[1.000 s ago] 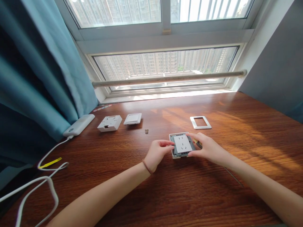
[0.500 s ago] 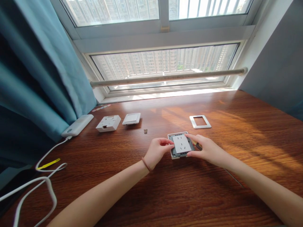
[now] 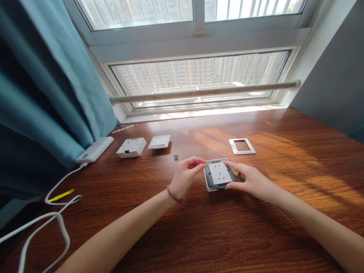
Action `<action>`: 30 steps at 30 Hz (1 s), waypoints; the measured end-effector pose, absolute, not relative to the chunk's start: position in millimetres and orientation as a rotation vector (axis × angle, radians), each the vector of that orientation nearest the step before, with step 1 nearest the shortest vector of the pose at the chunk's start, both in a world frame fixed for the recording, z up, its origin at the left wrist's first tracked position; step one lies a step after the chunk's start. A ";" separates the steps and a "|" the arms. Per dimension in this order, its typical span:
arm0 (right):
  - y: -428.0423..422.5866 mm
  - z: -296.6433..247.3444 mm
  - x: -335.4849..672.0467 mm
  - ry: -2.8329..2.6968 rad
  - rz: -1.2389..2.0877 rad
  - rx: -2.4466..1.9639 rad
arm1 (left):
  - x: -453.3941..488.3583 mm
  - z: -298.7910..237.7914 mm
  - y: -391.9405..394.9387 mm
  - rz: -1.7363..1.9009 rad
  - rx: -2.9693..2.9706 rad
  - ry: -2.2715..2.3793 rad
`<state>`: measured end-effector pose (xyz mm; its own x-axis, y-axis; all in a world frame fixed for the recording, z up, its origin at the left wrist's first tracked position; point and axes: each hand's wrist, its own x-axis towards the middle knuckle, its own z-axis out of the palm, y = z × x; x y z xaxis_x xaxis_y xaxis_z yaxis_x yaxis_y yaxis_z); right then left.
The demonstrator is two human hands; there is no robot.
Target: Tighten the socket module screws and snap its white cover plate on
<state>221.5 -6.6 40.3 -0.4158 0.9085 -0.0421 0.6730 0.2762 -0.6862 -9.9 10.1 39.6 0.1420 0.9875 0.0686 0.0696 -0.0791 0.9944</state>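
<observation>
A wall socket module (image 3: 218, 174), white face on a grey frame, lies on the wooden desk (image 3: 199, 235). My right hand (image 3: 250, 181) grips its right edge, thumb and fingers curled round it. My left hand (image 3: 184, 177) is just left of the socket, thumb and forefinger pinched at its upper left corner. A dark tool tip with a yellow band (image 3: 240, 176) pokes out under my right hand. Two small screws (image 3: 176, 157) lie left of the socket.
A white cover frame (image 3: 242, 146) lies behind right. A white back box (image 3: 131, 147), a switch plate (image 3: 159, 142) and a power bank (image 3: 94, 150) with white cables (image 3: 57, 216) sit at the left by a teal curtain (image 3: 42, 94). A window rail (image 3: 204, 92) runs behind the desk.
My left hand's pinch rose from the socket's left side to its upper left corner. The right hand and socket stayed almost still.
</observation>
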 end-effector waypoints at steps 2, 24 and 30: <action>-7.0 41.1 221.2 -2.200 0.911 -1.437 | -20.9 42.4 23.1 1.173 1.445 1.230; -8.6 42.1 221.6 -2.173 0.910 -1.446 | -85.4 10.4 78.6 0.611 2.094 2.113; -9.7 42.0 221.6 -2.138 0.935 -1.417 | -78.1 15.6 71.5 0.629 2.170 2.098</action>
